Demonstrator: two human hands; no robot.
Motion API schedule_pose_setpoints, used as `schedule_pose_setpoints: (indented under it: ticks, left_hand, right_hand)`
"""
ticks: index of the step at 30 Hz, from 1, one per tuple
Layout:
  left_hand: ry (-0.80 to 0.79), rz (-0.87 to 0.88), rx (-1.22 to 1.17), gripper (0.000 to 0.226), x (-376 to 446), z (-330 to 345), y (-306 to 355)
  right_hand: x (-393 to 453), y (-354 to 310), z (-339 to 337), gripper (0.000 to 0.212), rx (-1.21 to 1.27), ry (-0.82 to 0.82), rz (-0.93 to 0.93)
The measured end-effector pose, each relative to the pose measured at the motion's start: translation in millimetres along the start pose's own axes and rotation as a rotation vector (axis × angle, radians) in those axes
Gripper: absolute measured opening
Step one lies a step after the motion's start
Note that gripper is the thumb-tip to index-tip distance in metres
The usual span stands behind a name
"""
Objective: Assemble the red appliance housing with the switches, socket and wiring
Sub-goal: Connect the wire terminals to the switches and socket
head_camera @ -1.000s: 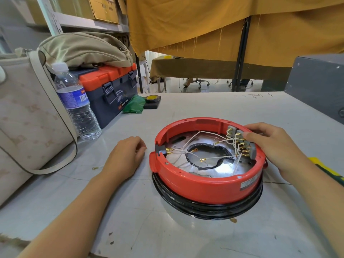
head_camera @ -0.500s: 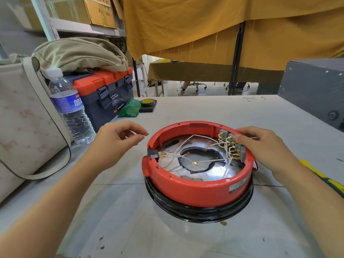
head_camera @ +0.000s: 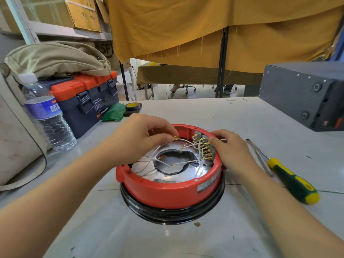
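Note:
The round red appliance housing (head_camera: 167, 192) lies open side up on a black ring in the middle of the table. Inside it, white wires (head_camera: 186, 162) with brass terminals cross a shiny metal plate. Grey switches with brass tabs (head_camera: 204, 148) sit in the far right wall. My left hand (head_camera: 141, 138) reaches over the housing's far rim and pinches a brass terminal (head_camera: 176, 138) on a white wire. My right hand (head_camera: 230, 148) rests on the right rim, fingers against the switches.
A green-and-yellow screwdriver (head_camera: 292, 181) lies right of the housing. A water bottle (head_camera: 46, 116), an orange-lidded toolbox (head_camera: 87, 97), a beige bag (head_camera: 11, 131) and a tape roll (head_camera: 133, 107) stand at the left. A grey metal box (head_camera: 305, 95) occupies the far right.
My left hand rose from the table left of the housing, moved right over the far rim and now pinches a wire terminal. My right hand stayed at the switches.

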State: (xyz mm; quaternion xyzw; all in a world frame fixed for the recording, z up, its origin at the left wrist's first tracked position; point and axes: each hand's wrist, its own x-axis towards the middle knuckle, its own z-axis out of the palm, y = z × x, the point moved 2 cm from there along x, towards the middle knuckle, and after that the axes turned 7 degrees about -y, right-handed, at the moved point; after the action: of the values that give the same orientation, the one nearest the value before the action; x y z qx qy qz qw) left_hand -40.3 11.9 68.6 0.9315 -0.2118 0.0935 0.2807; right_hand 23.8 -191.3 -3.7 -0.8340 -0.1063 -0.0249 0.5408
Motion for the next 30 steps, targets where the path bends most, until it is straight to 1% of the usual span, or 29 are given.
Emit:
schedule_pose_setpoints:
  ticks: [7,10,15,18,20,23,26,30]
  left_hand:
    - [-0.074,0.039,-0.012,0.014,25.8,29.8,11.8]
    - [-0.094,0.046,-0.054,0.016,30.8,38.6,11.3]
    - [-0.060,0.036,-0.098,0.019,31.6,46.5,5.0]
    - [-0.049,0.040,-0.118,0.016,31.1,48.0,3.2]
    - [-0.044,0.051,-0.080,0.012,30.5,48.6,3.1]
    - [0.005,0.079,-0.032,0.008,30.0,48.9,3.5]
    - [0.035,0.134,0.046,0.005,29.6,50.2,5.5]
    - [0.011,0.186,0.158,0.003,29.9,53.2,6.0]
  right_hand:
    - [1.0,-0.1,0.5,0.026,-0.001,0.033,-0.009]
    - [1.4,-0.3,-0.2,0.027,-0.020,0.032,-0.017]
    - [3.1,0.6,0.3,0.027,-0.046,0.033,-0.030]
    - [4.5,1.3,0.5,0.028,-0.057,0.040,-0.034]
    - [4.8,1.7,1.0,0.027,-0.054,0.044,-0.037]
    - [5.3,2.6,1.2,0.027,-0.047,0.044,-0.040]
    - [5.4,3.0,1.2,0.027,-0.044,0.042,-0.041]
    - [5.3,2.9,1.2,0.027,-0.032,0.036,-0.037]
